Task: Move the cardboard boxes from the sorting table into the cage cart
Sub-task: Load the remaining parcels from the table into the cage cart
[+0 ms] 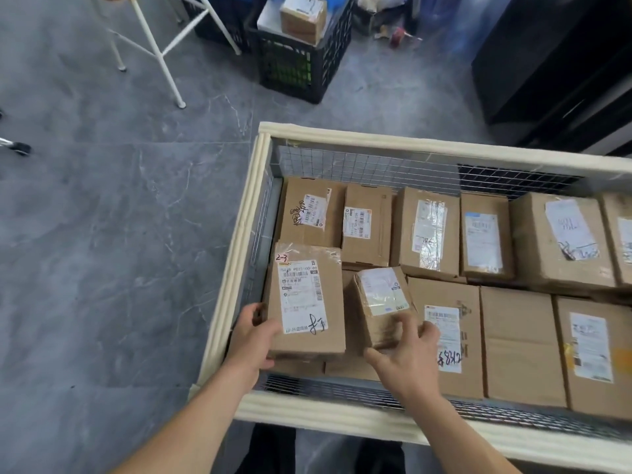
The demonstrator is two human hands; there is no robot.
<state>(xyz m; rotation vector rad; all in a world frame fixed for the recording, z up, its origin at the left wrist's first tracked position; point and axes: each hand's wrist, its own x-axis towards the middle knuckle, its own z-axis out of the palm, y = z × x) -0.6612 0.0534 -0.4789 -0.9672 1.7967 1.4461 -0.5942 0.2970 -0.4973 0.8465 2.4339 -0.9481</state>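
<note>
L hand [254, 340] grips flat box [307, 302]; R hand [407, 357] fingers curl round small box [383, 306] beside it, both in cart [376, 136].

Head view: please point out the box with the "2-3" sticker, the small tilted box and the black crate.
box with the "2-3" sticker [302, 295]: head view, on its white shipping label.
small tilted box [383, 290]: head view, on its taped top label.
black crate [289, 68]: head view, on its front lattice wall.
</note>
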